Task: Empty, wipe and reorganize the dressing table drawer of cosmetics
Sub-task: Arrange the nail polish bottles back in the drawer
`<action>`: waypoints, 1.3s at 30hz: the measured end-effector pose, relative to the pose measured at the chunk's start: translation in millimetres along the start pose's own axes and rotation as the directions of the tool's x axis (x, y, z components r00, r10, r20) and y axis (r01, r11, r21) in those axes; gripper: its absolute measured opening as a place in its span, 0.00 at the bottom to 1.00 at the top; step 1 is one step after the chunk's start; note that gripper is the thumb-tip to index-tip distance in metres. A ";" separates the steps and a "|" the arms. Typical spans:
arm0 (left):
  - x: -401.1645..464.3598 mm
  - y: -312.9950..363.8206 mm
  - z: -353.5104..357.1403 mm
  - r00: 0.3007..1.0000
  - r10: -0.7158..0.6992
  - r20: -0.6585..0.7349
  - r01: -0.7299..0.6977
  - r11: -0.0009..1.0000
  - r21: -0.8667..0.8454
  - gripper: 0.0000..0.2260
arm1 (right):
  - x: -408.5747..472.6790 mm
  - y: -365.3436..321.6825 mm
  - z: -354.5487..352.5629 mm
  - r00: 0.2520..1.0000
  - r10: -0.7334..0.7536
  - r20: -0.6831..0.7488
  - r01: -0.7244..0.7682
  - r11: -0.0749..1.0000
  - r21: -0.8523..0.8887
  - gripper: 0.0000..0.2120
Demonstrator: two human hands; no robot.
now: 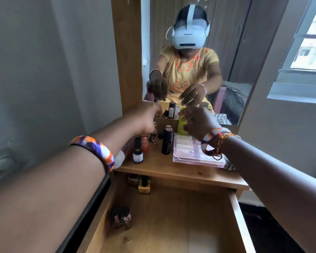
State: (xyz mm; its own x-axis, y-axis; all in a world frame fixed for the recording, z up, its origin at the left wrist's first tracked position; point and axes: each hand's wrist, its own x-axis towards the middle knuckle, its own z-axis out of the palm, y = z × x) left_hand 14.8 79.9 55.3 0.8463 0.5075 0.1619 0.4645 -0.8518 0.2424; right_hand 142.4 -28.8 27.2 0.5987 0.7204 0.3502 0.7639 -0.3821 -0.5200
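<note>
The wooden drawer (239, 216) stands pulled open below the table top. Two small brown bottles (119, 217) stand at its left side, and a yellow bottle (144, 185) with another beside it sits at its back. On the table top (181, 172) are a dark-capped bottle (138, 151), a black tube (166, 140), a pink clear case (195, 152), a green container (181, 125) and a wooden organizer box (165, 123). My left hand (146, 118) reaches to the organizer's left corner, fingers curled; what it grips is hidden. My right hand (198, 121) hovers open over the green container.
A mirror (199, 52) in a wooden frame rises behind the table and reflects me. A grey wall is at the left, with a switch plate (2, 161). A window (308, 48) is at the right. Dark floor shows right of the drawer.
</note>
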 end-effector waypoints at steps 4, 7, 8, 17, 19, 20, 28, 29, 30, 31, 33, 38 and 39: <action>8.1 -1.6 7.3 1.000 0.009 0.008 -0.010 0.999 0.051 0.23 | 5.9 -3.9 10.4 0.986 -0.131 0.102 0.139 0.987 -0.080 0.23; 13.0 -2.3 11.3 0.999 0.035 0.037 -0.037 0.998 0.055 0.21 | 11.6 -6.6 16.1 0.973 -0.160 0.165 0.182 0.975 -0.127 0.22; 14.0 -2.3 11.9 0.998 0.033 0.056 -0.035 0.999 0.042 0.23 | 13.4 -7.1 18.0 0.968 -0.171 0.184 0.196 0.972 -0.131 0.21; 15.0 1.5 15.3 0.992 0.039 0.117 -0.025 0.993 -0.118 0.23 | 16.2 -7.2 27.5 0.965 -0.161 0.209 0.201 0.962 -0.185 0.13; 14.7 2.7 17.9 0.993 0.034 0.113 -0.022 0.993 -0.112 0.23 | 16.6 -6.4 27.2 0.972 -0.136 0.193 0.167 0.973 -0.158 0.13; 14.9 2.5 18.7 0.993 0.031 0.110 -0.020 0.995 -0.102 0.23 | 17.0 -5.6 26.2 0.977 -0.114 0.181 0.139 0.981 -0.138 0.14; 11.1 -6.8 9.6 0.999 0.037 0.021 -0.034 0.994 -0.099 0.25 | 26.1 4.9 14.0 0.996 -0.033 -0.085 0.038 0.998 0.057 0.12; 10.9 -7.7 7.9 0.999 0.040 0.005 -0.039 0.993 -0.113 0.26 | 26.9 5.0 11.7 0.992 -0.022 -0.125 0.032 0.997 0.074 0.12; 11.2 -8.6 6.8 0.999 0.043 -0.007 -0.043 0.989 -0.140 0.26 | 27.2 4.5 9.1 0.987 -0.004 -0.162 0.020 0.995 0.098 0.12; 11.0 -9.3 5.6 0.999 0.045 -0.018 -0.047 0.982 -0.184 0.26 | 27.8 4.5 7.1 0.979 0.016 -0.201 0.010 0.992 0.127 0.12; 9.5 -9.7 3.1 0.998 0.037 -0.045 -0.049 0.954 -0.296 0.26 | 27.2 2.5 1.4 0.964 0.072 -0.255 -0.017 0.977 0.212 0.12; -5.3 -3.0 -3.0 0.966 0.052 -0.252 -0.150 0.910 -0.387 0.24 | 5.5 -17.3 -10.9 0.948 0.112 -0.298 0.058 0.860 0.506 0.05; -11.5 0.2 -4.9 0.954 0.059 -0.293 -0.181 0.895 -0.409 0.23 | -1.8 -22.0 -12.1 0.952 0.100 -0.290 0.084 0.824 0.560 0.05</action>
State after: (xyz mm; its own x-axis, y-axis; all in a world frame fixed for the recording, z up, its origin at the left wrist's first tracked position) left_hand 3.9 74.6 58.2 0.7582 0.4723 0.4494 0.1559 -0.8007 0.5785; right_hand 127.4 -28.7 47.4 0.7157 0.4797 0.5075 0.5455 0.0697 -0.8352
